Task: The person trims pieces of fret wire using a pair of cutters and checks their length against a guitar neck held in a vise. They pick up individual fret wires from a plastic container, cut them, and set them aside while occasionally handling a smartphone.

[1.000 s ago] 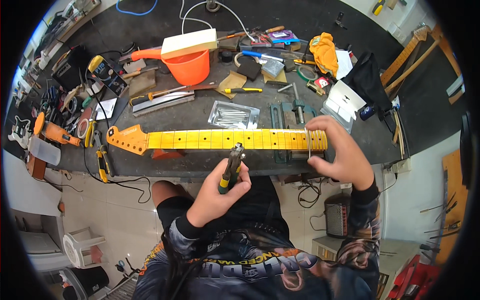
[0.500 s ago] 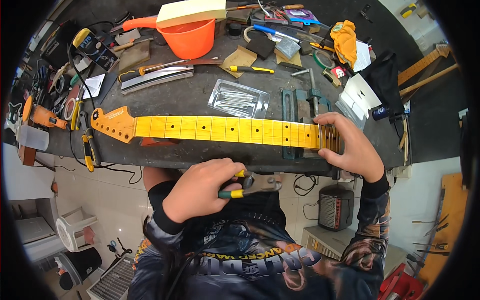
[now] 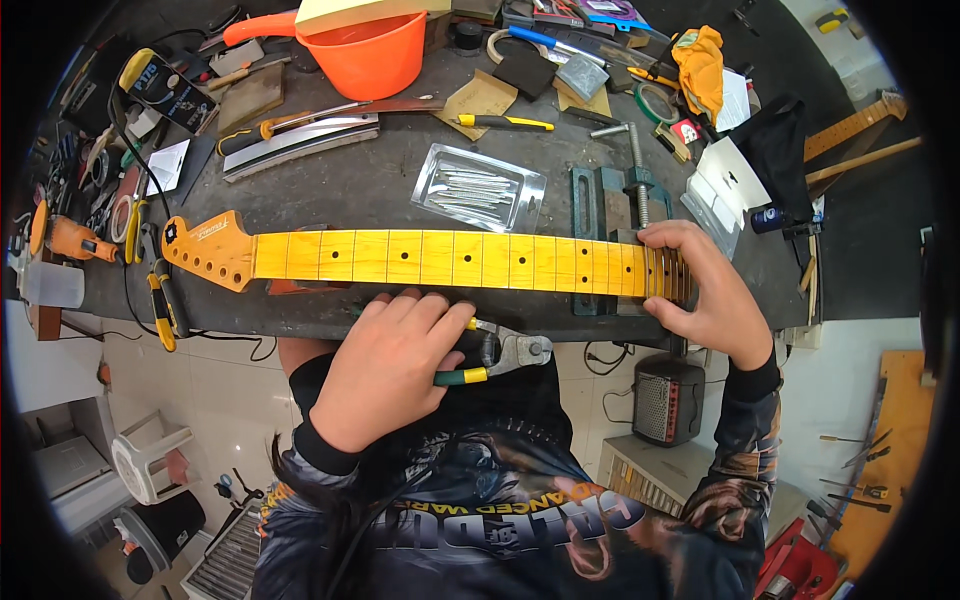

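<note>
A guitar neck (image 3: 435,258) with a yellow fretboard and black dots lies across the bench's near side, headstock to the left. My right hand (image 3: 722,305) is closed around its right end, thumb on the near edge and fingers over the far edge, where several fret wires cross the board. Closed in my left hand (image 3: 385,365) are pliers (image 3: 525,350) with green and yellow handles. Their grey jaws point right, just below the bench edge. My left fingertips rest near that edge. Beyond the neck sits a clear plastic tray (image 3: 428,185) holding several thin metal strips.
A green vise (image 3: 588,205) stands under and behind the neck's right part. An orange dipper (image 3: 365,62), a yellow-handled cutter knife (image 3: 505,122) and sandpaper (image 3: 480,103) lie farther back. Another pair of pliers (image 3: 162,300) hangs over the left front edge. An orange glove (image 3: 697,75) lies back right.
My left hand has moved up toward the bench edge with the pliers, and its fingers have straightened somewhat. My right hand keeps its grip on the neck. The view has shifted slightly.
</note>
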Motion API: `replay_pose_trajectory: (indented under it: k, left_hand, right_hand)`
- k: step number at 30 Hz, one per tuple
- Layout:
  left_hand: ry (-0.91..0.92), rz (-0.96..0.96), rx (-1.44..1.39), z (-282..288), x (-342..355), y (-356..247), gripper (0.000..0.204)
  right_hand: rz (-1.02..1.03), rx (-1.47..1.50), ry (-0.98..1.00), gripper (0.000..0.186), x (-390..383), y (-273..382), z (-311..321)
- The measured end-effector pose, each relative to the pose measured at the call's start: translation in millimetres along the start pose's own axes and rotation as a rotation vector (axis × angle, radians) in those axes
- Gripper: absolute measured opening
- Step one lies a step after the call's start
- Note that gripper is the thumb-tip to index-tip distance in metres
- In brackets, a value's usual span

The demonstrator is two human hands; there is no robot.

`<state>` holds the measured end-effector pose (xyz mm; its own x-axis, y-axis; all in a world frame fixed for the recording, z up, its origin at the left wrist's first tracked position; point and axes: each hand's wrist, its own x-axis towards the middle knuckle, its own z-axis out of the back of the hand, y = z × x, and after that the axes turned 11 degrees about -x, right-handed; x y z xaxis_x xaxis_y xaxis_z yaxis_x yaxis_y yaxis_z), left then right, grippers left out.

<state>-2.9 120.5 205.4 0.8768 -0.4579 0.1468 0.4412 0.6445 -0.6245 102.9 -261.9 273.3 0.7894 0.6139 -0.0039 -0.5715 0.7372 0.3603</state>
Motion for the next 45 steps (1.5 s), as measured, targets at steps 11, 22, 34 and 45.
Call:
replay_pose_trajectory:
  k: [11, 22, 34, 45]
  left_hand:
    - [0.03, 0.039, -0.007, -3, 5, 7, 0.061]
    - [0.017, 0.042, -0.009, -4, 6, 7, 0.067]
    - [0.009, 0.039, -0.018, -4, 5, 7, 0.067]
    - [0.042, 0.04, 0.0, -4, 6, 7, 0.064]
  right_hand:
    - [0.019, -0.041, -0.02, 0.063, 1, -1, -3]
    - [0.011, -0.047, -0.015, 0.063, 1, 0, -3]
    - [0.0, -0.066, -0.002, 0.061, 2, 5, 0]
    - [-0.009, -0.124, 0.019, 0.059, 5, 14, 4]
